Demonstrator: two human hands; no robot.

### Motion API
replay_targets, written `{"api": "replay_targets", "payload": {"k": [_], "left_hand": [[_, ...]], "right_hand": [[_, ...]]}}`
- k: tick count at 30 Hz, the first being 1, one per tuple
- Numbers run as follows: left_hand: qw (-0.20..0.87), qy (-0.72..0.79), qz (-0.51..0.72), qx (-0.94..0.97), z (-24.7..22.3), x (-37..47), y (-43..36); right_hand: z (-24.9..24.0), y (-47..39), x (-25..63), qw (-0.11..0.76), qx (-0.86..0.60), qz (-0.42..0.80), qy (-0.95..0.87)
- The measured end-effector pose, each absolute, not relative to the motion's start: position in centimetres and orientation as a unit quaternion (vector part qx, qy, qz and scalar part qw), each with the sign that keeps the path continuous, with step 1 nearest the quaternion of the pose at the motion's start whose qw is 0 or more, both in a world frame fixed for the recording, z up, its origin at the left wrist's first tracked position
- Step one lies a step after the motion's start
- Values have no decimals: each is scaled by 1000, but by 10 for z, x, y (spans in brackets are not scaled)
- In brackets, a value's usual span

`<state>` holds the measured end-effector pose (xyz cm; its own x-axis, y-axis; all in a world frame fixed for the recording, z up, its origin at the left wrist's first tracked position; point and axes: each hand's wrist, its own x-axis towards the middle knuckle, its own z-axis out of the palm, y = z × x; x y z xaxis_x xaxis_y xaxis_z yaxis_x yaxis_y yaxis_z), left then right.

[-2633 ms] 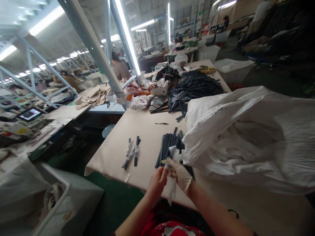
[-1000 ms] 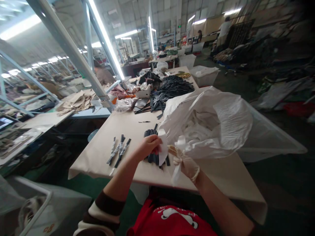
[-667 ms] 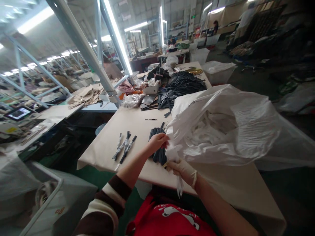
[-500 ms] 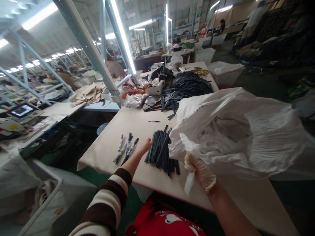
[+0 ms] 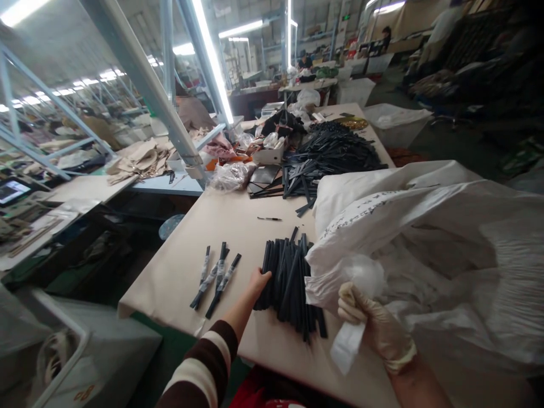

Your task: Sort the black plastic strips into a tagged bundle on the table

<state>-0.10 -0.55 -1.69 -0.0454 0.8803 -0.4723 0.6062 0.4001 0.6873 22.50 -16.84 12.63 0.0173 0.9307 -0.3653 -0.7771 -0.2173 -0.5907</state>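
Note:
A pile of black flat strips [image 5: 289,283] lies on the table near its front edge. At the pile's left side my bare left hand [image 5: 259,281] is closed on some strips, thumb on top; its other fingers are mostly hidden. My right hand [image 5: 378,326], in a pale glove, pinches a thin white plastic piece [image 5: 347,347] in front of the mouth of a large white woven sack [image 5: 357,221]. Left of the pile lie several small strip bundles [image 5: 217,277] wrapped in clear film.
Behind the pile a pen [image 5: 269,219] lies on the table [image 5: 170,277]. Farther back are a large heap of black strips [image 5: 335,147] and a clear plastic bag [image 5: 232,177]. A slanted metal post [image 5: 148,85] rises at the back left. A grey bin [image 5: 114,345] stands on the floor at left.
My left hand has come down along the left side of the pile, its thumb now over the strips. My right hand has moved right, still with the white plastic piece. The view has shifted.

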Motion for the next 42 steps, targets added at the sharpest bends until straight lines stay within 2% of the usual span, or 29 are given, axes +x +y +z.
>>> {"api": "replay_targets", "payload": {"k": [4,9,16,22,27,32,37,42], "left_hand": [[456,710,192,501,-3,-14,-15],[555,637,216,489,34,-12,-47],[672,497,228,500,130,4,-153],[672,465,192,543,193,12,-243],[647,454,154,593,203,25,-268],[582,462,135,655,201,32,-278],[486,464,161,723,193,45,-289],[479,469,209,712,175,59,-290]], "right_hand": [[128,-166,221,641,-398,647,-109],[127,-167,217,655,-439,610,-80],[133,-198,239,681,-448,574,-85],[153,-239,247,666,-458,577,-119],[176,-273,250,677,-476,527,-193],[176,-298,267,642,-523,500,-254],[158,-308,265,644,-501,528,-237],[142,-323,220,599,-466,601,-250]]}}
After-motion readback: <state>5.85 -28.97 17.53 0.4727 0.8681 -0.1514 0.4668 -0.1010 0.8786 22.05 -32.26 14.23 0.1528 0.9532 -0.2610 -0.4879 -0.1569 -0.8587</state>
